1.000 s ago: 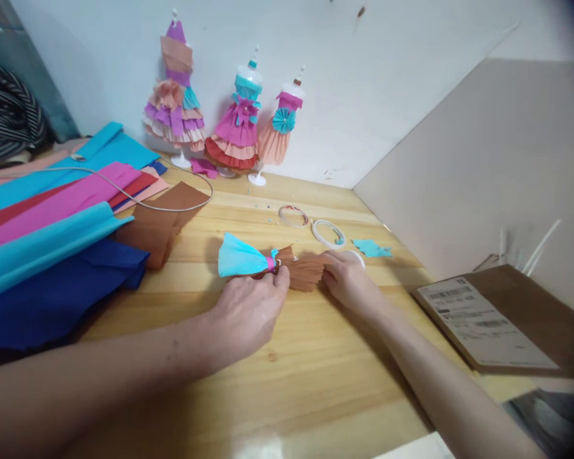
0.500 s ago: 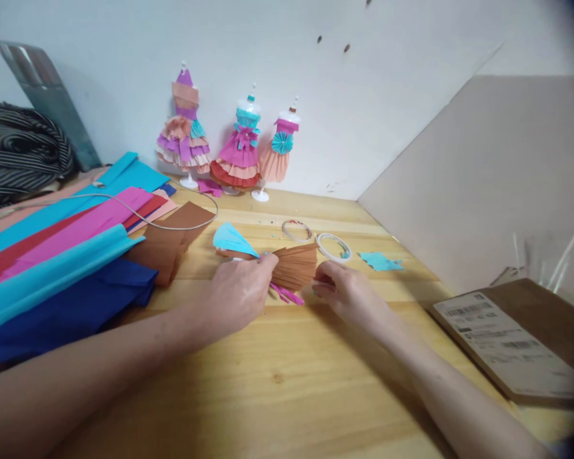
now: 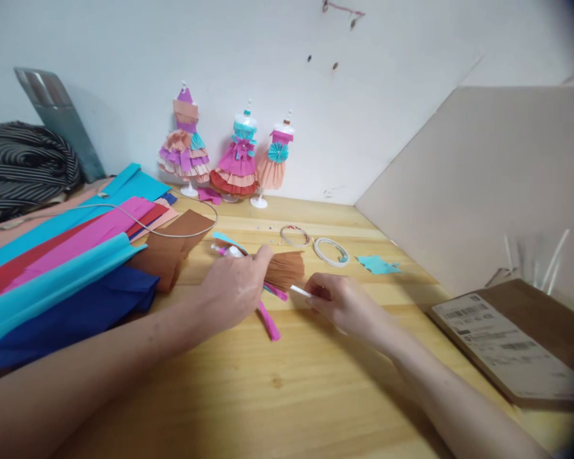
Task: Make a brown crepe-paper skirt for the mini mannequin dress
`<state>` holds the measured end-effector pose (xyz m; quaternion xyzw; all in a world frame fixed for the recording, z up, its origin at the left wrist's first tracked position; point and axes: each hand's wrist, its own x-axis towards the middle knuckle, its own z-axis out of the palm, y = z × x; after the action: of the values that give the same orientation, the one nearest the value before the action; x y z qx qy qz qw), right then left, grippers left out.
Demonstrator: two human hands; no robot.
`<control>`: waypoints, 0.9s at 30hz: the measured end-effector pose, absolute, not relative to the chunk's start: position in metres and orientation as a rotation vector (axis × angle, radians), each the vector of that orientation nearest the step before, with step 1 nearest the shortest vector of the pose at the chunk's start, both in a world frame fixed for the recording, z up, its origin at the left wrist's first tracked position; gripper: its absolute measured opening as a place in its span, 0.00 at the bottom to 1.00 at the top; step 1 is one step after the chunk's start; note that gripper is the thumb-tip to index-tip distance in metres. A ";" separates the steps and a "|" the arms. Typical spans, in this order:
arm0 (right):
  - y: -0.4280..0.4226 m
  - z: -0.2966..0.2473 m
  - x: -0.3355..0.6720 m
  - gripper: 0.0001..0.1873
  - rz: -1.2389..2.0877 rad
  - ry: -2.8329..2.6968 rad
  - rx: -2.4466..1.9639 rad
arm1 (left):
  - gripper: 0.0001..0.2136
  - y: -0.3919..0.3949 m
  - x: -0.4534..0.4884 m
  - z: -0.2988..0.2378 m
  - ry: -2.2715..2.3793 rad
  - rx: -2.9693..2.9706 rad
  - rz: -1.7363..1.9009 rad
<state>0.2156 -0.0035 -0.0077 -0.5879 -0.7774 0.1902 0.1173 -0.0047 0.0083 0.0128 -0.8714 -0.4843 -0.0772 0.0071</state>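
Head view: your left hand (image 3: 236, 280) is gripping a little paper dress (image 3: 284, 269) by its middle, just over the worktop (image 3: 277, 395). The brown folded paper is fanning out toward your right hand (image 3: 342, 303). Some blue paper (image 3: 229, 241) is poking out on the other side, and pink strips (image 3: 269, 320) are hanging down below. Your right hand is pinching a thin white stick (image 3: 301, 291) with its fingertips. The stick's tip is pointing at the edge of the brown paper, but you can't tell if the two are touching.

Behind your hands, two rings of tape (image 3: 333, 262) are lying flat, and a torn light blue scrap (image 3: 377, 264) is lying to their right. Three dressed-up stands (image 3: 238, 153) are standing in a row by the wall (image 3: 411, 38). On your left, big colored paper sheets (image 3: 90, 312) are lying in a pile, with a gray cord (image 3: 172, 236) curling over them. On your right, a flat cardboard box (image 3: 516, 344) is resting.
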 end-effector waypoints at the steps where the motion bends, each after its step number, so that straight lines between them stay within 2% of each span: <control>1: -0.004 -0.007 0.214 0.05 0.574 -2.268 -1.718 | 0.12 0.008 -0.004 0.014 -1.514 -2.707 -0.226; 6: -0.004 -0.007 0.211 0.06 0.599 -2.219 -1.697 | 0.12 0.012 -0.009 0.010 -1.396 -2.724 -0.413; 12: -0.001 -0.012 0.214 0.05 0.654 -2.068 -1.594 | 0.13 0.003 -0.017 0.011 -0.649 -2.444 -1.042; 15: 0.002 -0.015 0.214 0.04 0.731 -1.978 -1.489 | 0.08 -0.012 -0.012 0.013 -0.225 -2.386 -1.059; 18: 0.005 -0.016 0.213 0.05 0.775 -1.853 -1.434 | 0.06 -0.023 -0.005 0.005 -0.107 -2.464 -1.073; 21: 0.006 -0.016 0.210 0.06 0.855 -1.717 -1.328 | 0.09 -0.020 -0.004 -0.004 -0.470 -2.766 -1.209; 23: 0.005 -0.015 0.207 0.07 0.904 -1.669 -1.261 | 0.10 -0.011 -0.009 -0.006 -1.011 -2.916 -1.523; 25: 0.005 -0.016 0.203 0.08 0.979 -1.620 -1.184 | 0.10 0.003 -0.015 -0.005 -1.536 -2.711 -1.981; 27: 0.005 -0.019 0.197 0.09 1.111 -1.541 -1.083 | 0.10 0.018 -0.019 -0.004 -1.733 -2.501 -2.343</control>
<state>0.1967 0.0046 -0.0186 -0.4398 -0.6258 0.4513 0.4597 -0.0191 0.0183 -0.0042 -0.6119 -0.4239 -0.5732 -0.3424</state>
